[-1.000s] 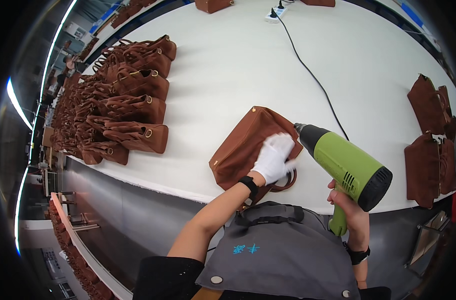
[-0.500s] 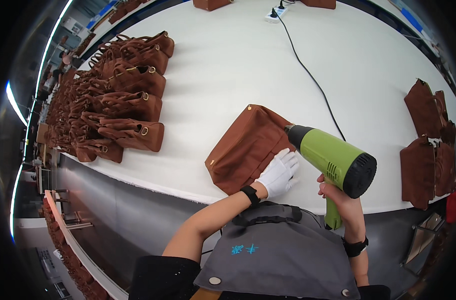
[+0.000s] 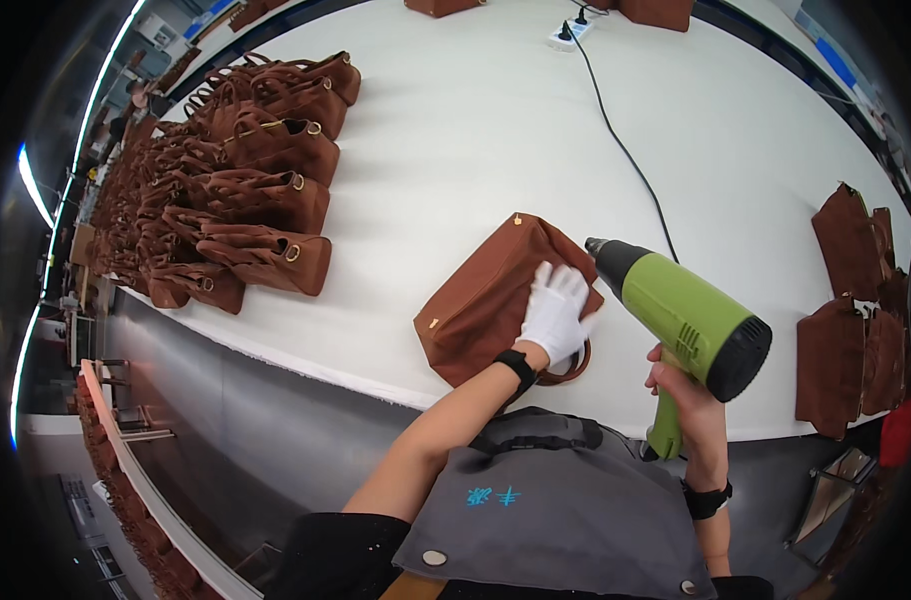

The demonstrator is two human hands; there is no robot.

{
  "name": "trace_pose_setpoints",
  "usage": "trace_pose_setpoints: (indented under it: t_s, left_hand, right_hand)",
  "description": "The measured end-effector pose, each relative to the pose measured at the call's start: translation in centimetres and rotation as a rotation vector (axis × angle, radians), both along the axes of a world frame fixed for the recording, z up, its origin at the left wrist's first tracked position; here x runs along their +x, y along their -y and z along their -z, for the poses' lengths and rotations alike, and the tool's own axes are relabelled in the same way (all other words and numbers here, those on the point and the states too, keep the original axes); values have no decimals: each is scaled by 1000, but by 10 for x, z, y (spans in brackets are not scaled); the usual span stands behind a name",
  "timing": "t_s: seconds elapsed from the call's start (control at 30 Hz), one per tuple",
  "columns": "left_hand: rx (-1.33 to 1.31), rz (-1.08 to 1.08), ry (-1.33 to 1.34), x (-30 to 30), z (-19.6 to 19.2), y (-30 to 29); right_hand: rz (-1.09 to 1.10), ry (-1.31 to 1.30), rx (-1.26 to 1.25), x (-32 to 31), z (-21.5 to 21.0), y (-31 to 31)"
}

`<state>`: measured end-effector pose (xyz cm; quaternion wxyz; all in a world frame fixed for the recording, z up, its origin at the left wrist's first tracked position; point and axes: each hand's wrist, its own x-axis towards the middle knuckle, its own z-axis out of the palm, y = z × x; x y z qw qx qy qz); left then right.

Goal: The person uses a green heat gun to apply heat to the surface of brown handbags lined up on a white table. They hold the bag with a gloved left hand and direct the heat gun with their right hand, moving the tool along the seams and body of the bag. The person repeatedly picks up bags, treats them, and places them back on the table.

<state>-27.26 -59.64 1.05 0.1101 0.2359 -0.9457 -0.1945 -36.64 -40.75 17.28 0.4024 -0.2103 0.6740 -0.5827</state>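
A brown handbag [image 3: 480, 285] lies on its side near the front edge of the white table, with one handle [image 3: 573, 368] showing beside my wrist. My left hand [image 3: 555, 312], in a white glove, rests on the bag with its fingers stretched out and apart. In my bare right hand [image 3: 683, 392] I grip the handle of a green heat gun [image 3: 680, 310] with a black rear cap. Its metal nozzle points left at the bag's right upper edge, slightly apart from it.
Rows of brown handbags [image 3: 275, 205] stand at the table's left. More brown bags [image 3: 831, 350] stand at the right edge. A black cord [image 3: 625, 150] runs from a white power strip [image 3: 567, 36] at the back towards the heat gun. My grey apron [image 3: 555, 510] meets the table's front edge.
My left hand has moved up onto the bag with its fingers spread, and the bag's handle now shows. The heat gun has shifted slightly right and its nozzle stands farther from the bag.
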Motion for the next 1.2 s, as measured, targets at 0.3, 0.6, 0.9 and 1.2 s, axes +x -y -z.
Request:
trace_pose_setpoints:
  t_s: [0.3,0.6,0.9,1.2]
  left_hand:
    - [135,300,58,13,-10,-10]
    - [351,364,30,27,-29,-23]
    - [332,440,10,50,-43,-20]
    - [106,511,-204,85,-8,-29]
  right_hand:
    - [-2,30,18,-5,2,-5]
    - [-74,17,56,-4,2,-6]
    - [-46,15,79,1,9,-14]
    - [-58,6,150,0,-1,-38]
